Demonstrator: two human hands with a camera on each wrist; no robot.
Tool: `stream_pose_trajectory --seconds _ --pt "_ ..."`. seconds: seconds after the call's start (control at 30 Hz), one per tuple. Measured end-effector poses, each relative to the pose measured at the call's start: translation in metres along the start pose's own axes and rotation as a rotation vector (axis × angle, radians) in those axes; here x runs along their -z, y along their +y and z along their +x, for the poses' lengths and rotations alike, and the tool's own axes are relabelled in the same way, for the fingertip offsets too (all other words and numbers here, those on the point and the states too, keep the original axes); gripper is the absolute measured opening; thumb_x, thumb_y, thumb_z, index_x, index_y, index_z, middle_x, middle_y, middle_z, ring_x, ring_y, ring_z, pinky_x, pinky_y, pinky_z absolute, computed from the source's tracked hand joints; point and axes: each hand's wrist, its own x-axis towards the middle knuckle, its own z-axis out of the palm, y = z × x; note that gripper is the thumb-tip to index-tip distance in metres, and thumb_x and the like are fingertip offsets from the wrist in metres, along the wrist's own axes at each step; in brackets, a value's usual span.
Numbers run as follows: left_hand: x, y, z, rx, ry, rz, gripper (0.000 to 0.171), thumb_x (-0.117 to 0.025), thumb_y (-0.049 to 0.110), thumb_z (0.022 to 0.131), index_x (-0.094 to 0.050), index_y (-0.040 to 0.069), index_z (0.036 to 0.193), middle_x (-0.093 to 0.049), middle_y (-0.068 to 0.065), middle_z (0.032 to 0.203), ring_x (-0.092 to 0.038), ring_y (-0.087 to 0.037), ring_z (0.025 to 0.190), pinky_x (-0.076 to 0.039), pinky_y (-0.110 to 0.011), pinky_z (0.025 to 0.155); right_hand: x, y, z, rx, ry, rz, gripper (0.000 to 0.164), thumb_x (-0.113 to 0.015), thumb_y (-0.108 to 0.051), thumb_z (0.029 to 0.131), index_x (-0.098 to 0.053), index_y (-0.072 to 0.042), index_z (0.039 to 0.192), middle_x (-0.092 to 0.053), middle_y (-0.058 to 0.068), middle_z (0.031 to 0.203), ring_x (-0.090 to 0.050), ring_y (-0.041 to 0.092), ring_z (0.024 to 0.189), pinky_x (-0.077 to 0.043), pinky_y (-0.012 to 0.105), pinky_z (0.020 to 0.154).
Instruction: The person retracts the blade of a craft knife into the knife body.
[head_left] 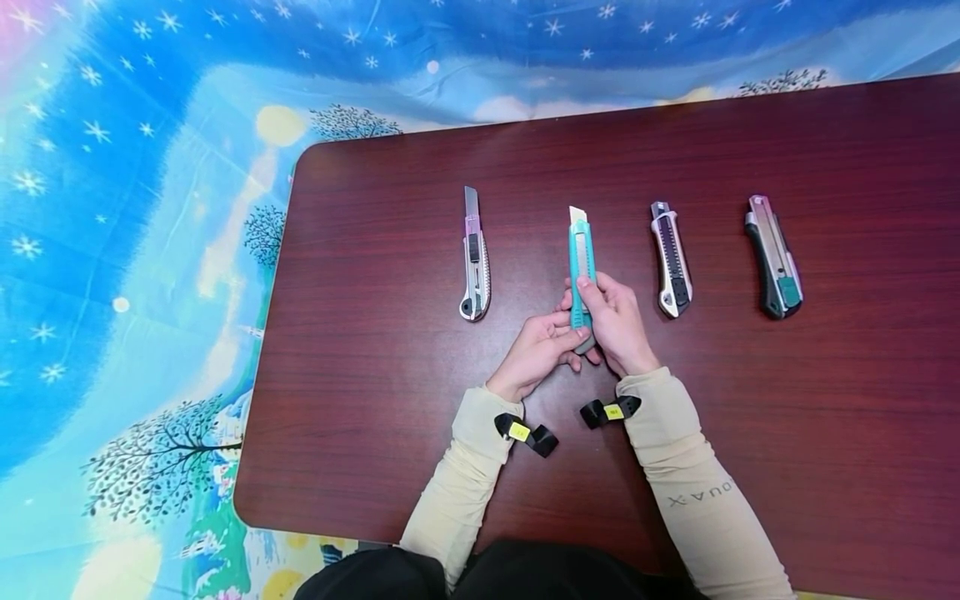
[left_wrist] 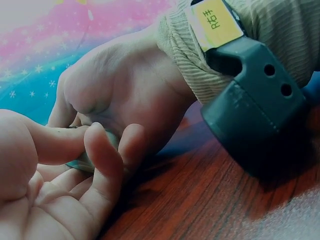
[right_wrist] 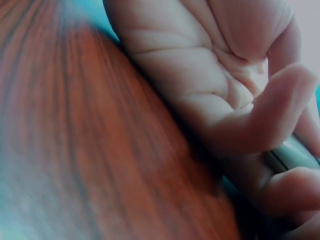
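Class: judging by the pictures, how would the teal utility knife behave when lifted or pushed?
The teal utility knife looks stiff, with a straight, hard body. Probably light: the right hand grips only its rear end. Flat sides suggest sliding, not rolling. Its exposed blade tip may snap or cut.

Three other utility knives (head_left: 475,258) (head_left: 671,260) (head_left: 774,258) on dark wooden table (head_left: 825,400); starry blue cloth (head_left: 135,208) beneath.

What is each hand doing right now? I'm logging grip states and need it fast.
Left hand: fingers curled, pinching the butt end of the teal utility knife.
Right hand: closed round the same knife's handle, blade tip out.
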Motion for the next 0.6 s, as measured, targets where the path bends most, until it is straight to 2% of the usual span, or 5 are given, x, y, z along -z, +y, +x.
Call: stream_pose_trajectory --seconds 0.17,0.4,0.6 --pt "-0.0001 0.0004 0.0001 0.0 0.003 -0.008 0.027 -0.052 0.006 0.09 -0.054 -0.01 0.111 -0.065 -0.015 0.074 -0.062 -0.016 0.066 -0.048 -0.021 0.048 -0.0003 -0.0004 0.0001 0.005 -0.004 0.0 0.041 -0.047 -0.025 0.094 -0.049 0.013 0.109 -0.063 0.001 0.071 -0.062 0.013 0.067 -0.051 0.018 0.062" --pt "-0.0003 -0.0001 0.0003 0.004 0.014 0.005 0.026 -0.052 0.008 0.09 -0.055 -0.011 0.109 -0.063 -0.02 0.076 -0.061 -0.016 0.065 -0.048 -0.021 0.049 0.0004 -0.0019 -0.0007 0.01 -0.026 0.016 0.041 -0.047 -0.024 0.094 -0.048 0.014 0.111 -0.064 0.0 0.072 -0.062 0.012 0.067 -0.052 0.017 0.062" --pt "-0.0001 -0.0023 0.0017 -0.005 0.016 -0.012 0.026 -0.052 0.007 0.09 -0.054 -0.01 0.11 -0.063 -0.014 0.082 -0.062 -0.016 0.066 -0.049 -0.02 0.05 0.0033 -0.0003 -0.0005 0.02 -0.058 0.012 0.039 -0.047 -0.022 0.094 -0.048 0.012 0.113 -0.064 0.001 0.076 -0.061 0.013 0.07 -0.051 0.018 0.066"
